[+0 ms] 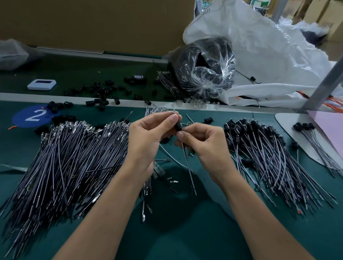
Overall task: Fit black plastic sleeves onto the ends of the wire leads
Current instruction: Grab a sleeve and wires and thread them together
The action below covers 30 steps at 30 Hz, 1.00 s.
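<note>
Left grip [152,131] pinched the shiny tip of one wire lead [187,164]. Right grip [203,141], close beside it, pinched a black sleeve [179,127] on that lead, just below the left grip. If the thin lead bent, the sleeve could jam. If a pinch slipped, the sleeve might drop among the done leads [262,148] right of both grips.

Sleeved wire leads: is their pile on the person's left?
No, the sleeved wire leads lie right of the right hand; unsleeved leads lie left.
</note>
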### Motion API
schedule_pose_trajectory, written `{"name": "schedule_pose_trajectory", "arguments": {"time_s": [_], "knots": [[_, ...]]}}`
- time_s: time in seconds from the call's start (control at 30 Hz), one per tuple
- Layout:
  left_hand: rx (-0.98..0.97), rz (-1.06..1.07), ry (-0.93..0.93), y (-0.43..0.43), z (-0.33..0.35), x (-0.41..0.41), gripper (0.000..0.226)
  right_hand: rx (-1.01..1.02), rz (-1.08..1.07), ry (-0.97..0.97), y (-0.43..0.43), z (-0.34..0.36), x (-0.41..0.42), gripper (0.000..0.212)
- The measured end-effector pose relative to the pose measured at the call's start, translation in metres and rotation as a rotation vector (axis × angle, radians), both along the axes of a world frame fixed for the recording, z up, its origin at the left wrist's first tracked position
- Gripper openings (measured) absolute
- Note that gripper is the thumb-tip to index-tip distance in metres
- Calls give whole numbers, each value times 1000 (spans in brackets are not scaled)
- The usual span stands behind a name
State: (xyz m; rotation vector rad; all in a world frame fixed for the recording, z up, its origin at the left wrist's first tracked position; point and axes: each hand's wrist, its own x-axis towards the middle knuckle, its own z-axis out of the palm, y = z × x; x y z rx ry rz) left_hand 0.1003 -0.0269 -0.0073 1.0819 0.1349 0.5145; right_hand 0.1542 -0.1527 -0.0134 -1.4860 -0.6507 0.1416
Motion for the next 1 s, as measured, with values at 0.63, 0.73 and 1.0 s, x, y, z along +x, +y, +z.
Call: {"name": "schedule_pose_trajectory", "arguments": {"time_s": [0.63, 0.73, 1.0], "knots": [[-23, 48, 65, 2, 1, -1, 24, -183, -281, -232, 2, -3, -4, 8], [1, 38, 37, 2, 3, -3, 28, -172, -294, -229, 2, -1, -5, 14], [-23, 13, -38, 2, 4, -3, 23, -79, -252, -178, 2, 4, -7, 25]]}}
